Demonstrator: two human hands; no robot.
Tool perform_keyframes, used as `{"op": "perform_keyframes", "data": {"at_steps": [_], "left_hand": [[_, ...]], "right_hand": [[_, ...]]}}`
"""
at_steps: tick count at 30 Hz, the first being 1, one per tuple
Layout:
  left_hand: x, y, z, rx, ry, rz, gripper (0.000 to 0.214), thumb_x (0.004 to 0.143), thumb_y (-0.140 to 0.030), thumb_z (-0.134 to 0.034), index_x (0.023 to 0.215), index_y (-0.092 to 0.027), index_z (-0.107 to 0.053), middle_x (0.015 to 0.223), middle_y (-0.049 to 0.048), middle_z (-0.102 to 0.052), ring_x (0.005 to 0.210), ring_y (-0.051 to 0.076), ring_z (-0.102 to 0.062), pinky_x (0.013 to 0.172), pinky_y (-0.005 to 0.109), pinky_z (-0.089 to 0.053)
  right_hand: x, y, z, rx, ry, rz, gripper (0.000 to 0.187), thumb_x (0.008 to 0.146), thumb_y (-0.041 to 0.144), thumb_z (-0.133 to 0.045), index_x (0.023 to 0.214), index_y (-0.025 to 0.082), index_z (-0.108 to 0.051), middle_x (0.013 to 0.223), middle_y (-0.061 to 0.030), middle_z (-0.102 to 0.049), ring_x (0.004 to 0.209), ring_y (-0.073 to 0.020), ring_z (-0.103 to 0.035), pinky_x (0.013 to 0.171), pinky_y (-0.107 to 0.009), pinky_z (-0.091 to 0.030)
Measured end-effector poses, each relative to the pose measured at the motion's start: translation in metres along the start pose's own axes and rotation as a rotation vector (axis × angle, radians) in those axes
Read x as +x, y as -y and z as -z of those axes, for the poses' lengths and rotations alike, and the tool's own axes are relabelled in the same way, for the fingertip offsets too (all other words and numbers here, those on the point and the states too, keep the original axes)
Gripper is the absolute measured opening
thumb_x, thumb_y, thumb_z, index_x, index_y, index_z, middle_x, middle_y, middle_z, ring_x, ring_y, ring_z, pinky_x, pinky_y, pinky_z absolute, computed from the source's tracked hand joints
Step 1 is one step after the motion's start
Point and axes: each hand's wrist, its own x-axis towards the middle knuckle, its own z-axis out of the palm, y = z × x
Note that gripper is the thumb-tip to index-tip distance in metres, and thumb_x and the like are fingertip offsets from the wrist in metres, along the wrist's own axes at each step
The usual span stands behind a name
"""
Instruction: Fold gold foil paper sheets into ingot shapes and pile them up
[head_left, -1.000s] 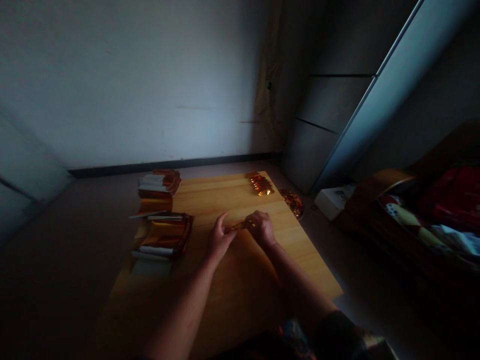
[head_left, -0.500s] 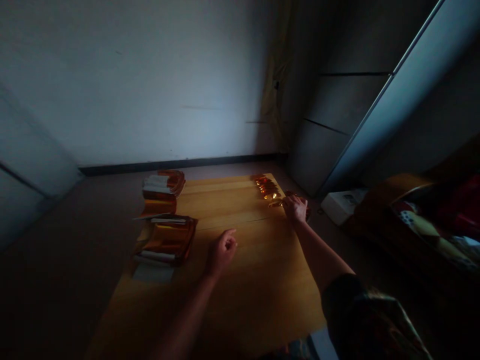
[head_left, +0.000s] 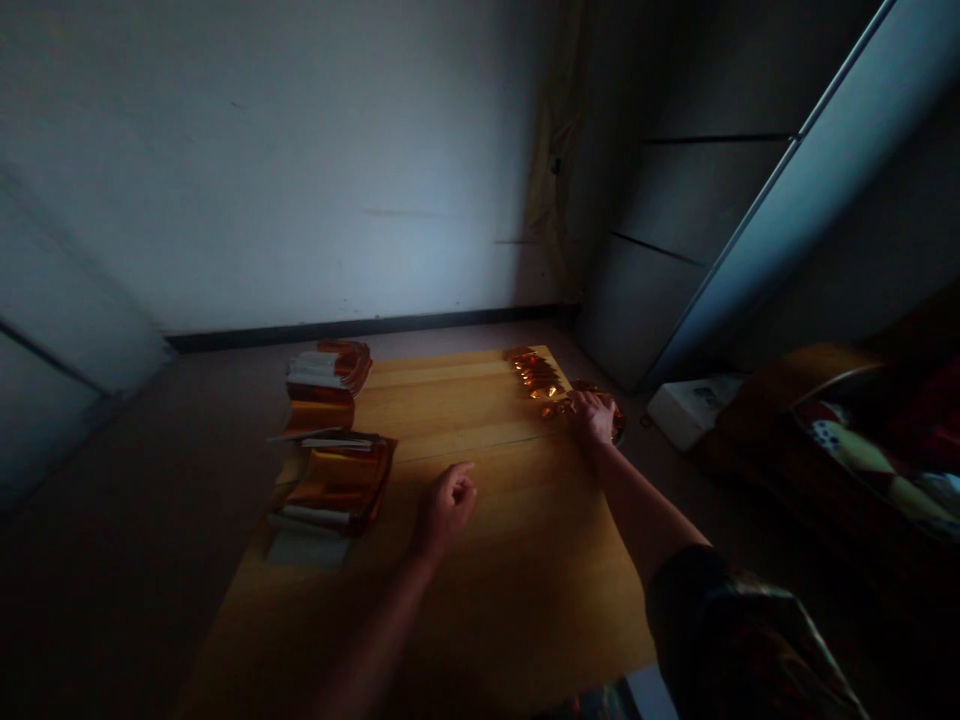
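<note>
Right hand (head_left: 592, 417) has come down on gold foil pieces (head_left: 536, 378) at the counter's (head_left: 480, 620) far corner, grip unclear; left hand (head_left: 446, 510) loosely curled, empty.

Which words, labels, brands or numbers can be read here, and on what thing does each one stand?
White box: dark print on top, too small and blurred to read.
Gold foil stacks: no readable text.
Gold foil pieces: no readable text.
No other words or numbers can be read.
</note>
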Motion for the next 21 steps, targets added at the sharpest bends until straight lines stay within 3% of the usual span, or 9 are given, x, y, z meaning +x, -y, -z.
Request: {"op": "perform_keyframes", "data": {"at_steps": [4,9,15,21], "left_hand": [[0.000,0.000,-0.001,-0.005,-0.008,0.011,0.031,0.072,-0.024,-0.050,0.101,-0.020,-0.060,0.072,-0.0018,-0.065,0.066,0.012,-0.062,0.065,0.024,-0.049],[0.000,-0.001,0.000,-0.028,-0.003,0.006,0.031,0.072,-0.024,-0.050,0.101,-0.019,-0.061,0.073,-0.0014,-0.064,0.066,0.012,-0.061,0.066,0.024,-0.049],[0.000,0.000,0.000,-0.012,-0.001,-0.009,0.031,0.073,-0.025,-0.048,0.101,-0.018,-0.060,0.074,-0.0009,-0.064,0.066,0.012,-0.061,0.066,0.024,-0.049],[0.000,-0.001,0.000,0.008,0.005,-0.005,0.031,0.073,-0.024,-0.047,0.102,-0.020,-0.060,0.075,-0.0008,-0.064,0.068,0.012,-0.061,0.066,0.024,-0.049]], "right_hand": [[-0.014,0.006,0.010,0.011,-0.004,0.015,0.023,0.080,0.021,-0.053,0.100,0.020,-0.065,0.096,-0.0076,-0.065,0.092,-0.0213,-0.051,0.079,-0.032,-0.025],[-0.033,0.022,0.020,0.011,0.117,0.150,0.024,0.086,0.025,-0.049,0.104,0.027,-0.065,0.101,-0.0059,-0.062,0.096,-0.0213,-0.050,0.077,-0.031,-0.027],[-0.034,0.038,0.026,-0.019,0.212,0.115,0.024,0.087,0.030,-0.051,0.107,0.029,-0.065,0.104,-0.0081,-0.060,0.094,-0.0220,-0.051,0.075,-0.031,-0.030],[-0.028,0.041,0.020,-0.003,0.206,0.051,0.022,0.087,0.035,-0.050,0.101,0.029,-0.067,0.100,-0.0079,-0.060,0.090,-0.0216,-0.052,0.075,-0.031,-0.031]]}}
